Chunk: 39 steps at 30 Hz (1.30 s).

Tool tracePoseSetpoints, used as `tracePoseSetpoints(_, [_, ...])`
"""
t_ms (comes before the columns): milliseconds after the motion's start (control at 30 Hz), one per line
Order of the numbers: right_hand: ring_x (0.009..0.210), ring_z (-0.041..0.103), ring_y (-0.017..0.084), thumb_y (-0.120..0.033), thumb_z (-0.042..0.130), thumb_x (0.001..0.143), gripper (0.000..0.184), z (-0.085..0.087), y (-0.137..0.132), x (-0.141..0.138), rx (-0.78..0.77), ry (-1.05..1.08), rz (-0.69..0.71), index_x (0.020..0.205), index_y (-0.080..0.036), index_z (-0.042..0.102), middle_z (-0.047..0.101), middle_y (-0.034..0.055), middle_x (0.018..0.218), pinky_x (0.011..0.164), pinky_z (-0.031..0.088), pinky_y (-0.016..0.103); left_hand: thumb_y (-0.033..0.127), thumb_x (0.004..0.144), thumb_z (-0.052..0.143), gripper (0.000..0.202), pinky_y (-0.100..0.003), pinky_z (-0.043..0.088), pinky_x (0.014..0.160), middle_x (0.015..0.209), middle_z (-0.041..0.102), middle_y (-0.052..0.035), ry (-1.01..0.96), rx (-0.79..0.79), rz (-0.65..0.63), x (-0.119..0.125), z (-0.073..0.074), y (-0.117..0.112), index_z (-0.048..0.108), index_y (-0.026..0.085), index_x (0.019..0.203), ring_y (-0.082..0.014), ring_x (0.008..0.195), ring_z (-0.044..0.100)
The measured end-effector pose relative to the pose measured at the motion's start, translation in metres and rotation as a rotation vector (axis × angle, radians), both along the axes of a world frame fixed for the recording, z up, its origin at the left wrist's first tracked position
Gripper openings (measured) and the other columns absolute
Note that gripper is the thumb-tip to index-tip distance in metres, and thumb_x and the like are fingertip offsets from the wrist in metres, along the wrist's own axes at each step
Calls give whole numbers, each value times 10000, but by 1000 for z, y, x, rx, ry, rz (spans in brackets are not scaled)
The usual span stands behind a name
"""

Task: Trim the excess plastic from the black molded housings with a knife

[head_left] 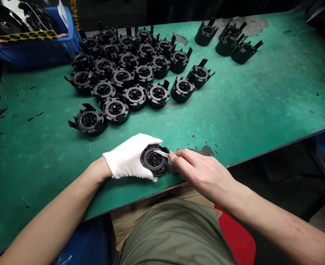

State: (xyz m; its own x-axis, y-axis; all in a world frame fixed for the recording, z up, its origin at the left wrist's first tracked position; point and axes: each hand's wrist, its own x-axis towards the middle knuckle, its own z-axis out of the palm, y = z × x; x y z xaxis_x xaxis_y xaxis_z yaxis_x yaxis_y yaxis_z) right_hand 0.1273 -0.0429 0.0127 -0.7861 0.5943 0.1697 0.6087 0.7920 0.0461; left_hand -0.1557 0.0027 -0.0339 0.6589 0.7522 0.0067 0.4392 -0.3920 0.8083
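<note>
one scuffed green tabletop (261, 95) under black parts (135, 95), blue bin (38, 54) nearby

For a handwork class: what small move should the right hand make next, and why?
Perhaps ease the slim tool along the held black part: the right hand holds the tool's tip over the part's face, while the left hand grips its rim.

No text can be read; marks on the yellow-banded packaging (27, 35) are too small.
</note>
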Motion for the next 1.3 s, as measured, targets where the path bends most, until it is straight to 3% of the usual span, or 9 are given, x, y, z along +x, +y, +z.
tracePoseSetpoints(167, [813, 648, 192, -109, 511, 1138, 199, -5, 3, 4, -4, 14, 26, 1278, -97, 652, 754, 88, 1034, 591, 430, 332, 548, 559, 1096, 992, -520, 555, 1194, 1380, 758, -123, -32, 23, -10, 2, 2, 1, 678, 235, 1402, -384, 1289, 725])
tracePoseSetpoints(333, [816, 640, 186, -162, 519, 1160, 183, -12, 5, 7, -28, 85, 30, 1280, -93, 639, 750, 90, 1038, 609, 433, 325, 513, 575, 1098, 820, -437, 607, 1022, 1188, 807, -77, -64, 34, -55, 6, 10, 4, 738, 218, 1250, -338, 1105, 778])
tracePoseSetpoints(567, [819, 665, 175, -136, 508, 1159, 170, -2, 8, 8, -10, 38, 75, 1252, -125, 651, 754, 71, 1017, 636, 448, 311, 519, 596, 1077, 683, -394, 589, 881, 1080, 804, -62, -59, 25, -81, 8, 15, 8, 752, 215, 1114, -315, 987, 773])
tracePoseSetpoints(667, [832, 669, 178, -178, 536, 1162, 144, -2, 4, 6, -45, 112, 32, 1235, -123, 647, 754, 85, 1042, 632, 454, 313, 518, 597, 1073, 654, -393, 581, 855, 1037, 800, -53, -59, 26, -87, 8, 15, 8, 749, 216, 1078, -308, 947, 770])
tracePoseSetpoints(867, [841, 687, 165, -243, 449, 1199, 210, -7, -4, -2, -147, 220, -100, 1147, -171, 640, 743, 97, 1039, 648, 471, 285, 556, 594, 1065, 741, -427, 592, 938, 1133, 801, -73, -56, 63, -42, 7, 11, 6, 741, 225, 1173, -333, 1036, 770])
tracePoseSetpoints(967, [837, 687, 158, -257, 451, 1201, 219, -7, -5, -4, -165, 217, -119, 1111, -190, 639, 733, 78, 1000, 652, 465, 278, 556, 594, 1058, 679, -418, 595, 890, 1059, 799, -59, -50, 60, -65, 8, 12, 7, 744, 225, 1097, -318, 967, 770])
tracePoseSetpoints(1100, [835, 678, 167, -242, 486, 1192, 191, -5, -6, -5, -133, 174, -118, 1100, -171, 638, 733, 79, 1003, 632, 443, 303, 570, 601, 1041, 593, -402, 598, 838, 997, 791, -48, -27, 45, -83, 10, 16, 10, 728, 229, 972, -304, 921, 765])
tracePoseSetpoints(1300, [820, 654, 201, -182, 485, 1169, 205, 3, -8, -10, 17, 55, -69, 1065, -140, 657, 730, 111, 994, 637, 418, 352, 522, 598, 1046, 562, -392, 586, 809, 954, 785, -34, -35, 43, -91, 11, 19, 10, 712, 231, 943, -287, 873, 757])
